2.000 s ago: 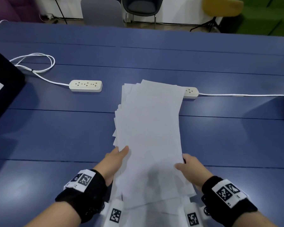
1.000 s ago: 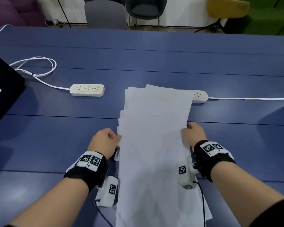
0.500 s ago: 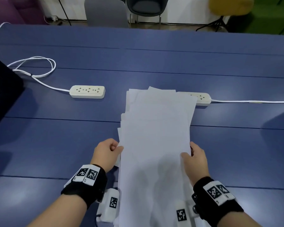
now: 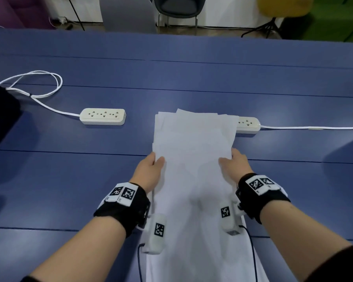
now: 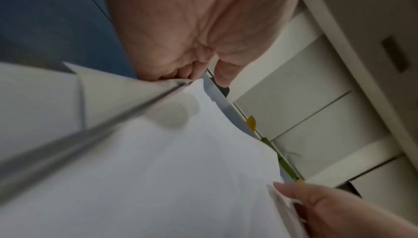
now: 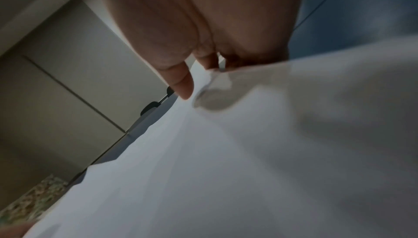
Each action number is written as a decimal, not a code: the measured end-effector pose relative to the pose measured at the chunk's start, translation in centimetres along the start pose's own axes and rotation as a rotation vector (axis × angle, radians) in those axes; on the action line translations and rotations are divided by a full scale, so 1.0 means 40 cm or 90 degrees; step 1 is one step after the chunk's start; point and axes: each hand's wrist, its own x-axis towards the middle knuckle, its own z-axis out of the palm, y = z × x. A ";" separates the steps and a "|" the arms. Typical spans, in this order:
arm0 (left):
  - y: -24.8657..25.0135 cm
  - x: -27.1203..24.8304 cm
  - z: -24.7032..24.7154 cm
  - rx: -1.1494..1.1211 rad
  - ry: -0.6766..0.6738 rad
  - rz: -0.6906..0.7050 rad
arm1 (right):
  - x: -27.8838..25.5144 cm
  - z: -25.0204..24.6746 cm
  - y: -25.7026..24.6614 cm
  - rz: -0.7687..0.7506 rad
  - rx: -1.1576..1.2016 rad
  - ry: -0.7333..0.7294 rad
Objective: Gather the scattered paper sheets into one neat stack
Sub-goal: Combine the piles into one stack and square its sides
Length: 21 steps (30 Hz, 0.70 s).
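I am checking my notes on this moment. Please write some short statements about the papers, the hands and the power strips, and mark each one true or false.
1. Both hands hold the paper stack, one on each long side. True: the left hand grips the left edge, the right hand the right edge.
2. The sheets are already perfectly squared. False: at the far end their edges are staggered.
3. Two power strips lie on the table. True: the left strip and the right strip.
4. The papers cover part of the left strip. False: they overlap the right strip; the left strip lies apart.
5. The table is red. False: it is blue.
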 end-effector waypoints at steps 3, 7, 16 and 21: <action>-0.012 0.017 0.001 0.045 0.021 -0.016 | 0.024 -0.017 -0.007 0.006 -0.028 -0.050; -0.010 0.001 0.002 0.005 0.077 -0.087 | 0.034 -0.031 -0.008 0.050 -0.051 -0.006; -0.025 0.001 -0.005 0.004 0.061 -0.039 | 0.032 -0.057 -0.022 0.095 -0.111 -0.081; -0.069 -0.049 -0.016 -0.022 0.121 -0.117 | -0.026 -0.036 0.015 0.040 -0.113 0.008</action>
